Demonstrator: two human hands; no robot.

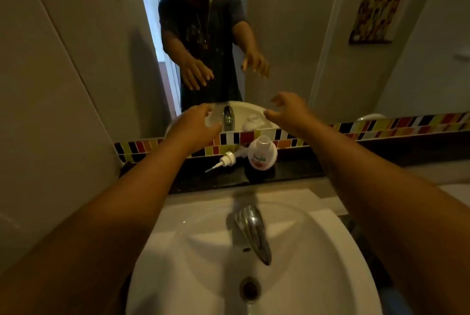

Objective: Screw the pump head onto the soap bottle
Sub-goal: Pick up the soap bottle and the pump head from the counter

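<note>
A round white soap bottle [262, 153] with a red and green label stands upright on the dark counter ledge behind the sink, its neck uncovered. The white pump head [226, 158] lies on its side just left of the bottle, its thin tube pointing down-left. My left hand [195, 124] hovers above and left of the pump head, fingers apart, holding nothing. Above and right of the bottle hangs my right hand [288, 111], fingers curled and spread, also empty. Neither hand touches either object.
A white sink [193, 233] with a chrome tap [253, 230] fills the foreground. Behind the dark ledge [305, 167] runs a strip of coloured tiles [381, 125], then a mirror [279, 35] reflecting the person and both hands. A wall stands close on the left.
</note>
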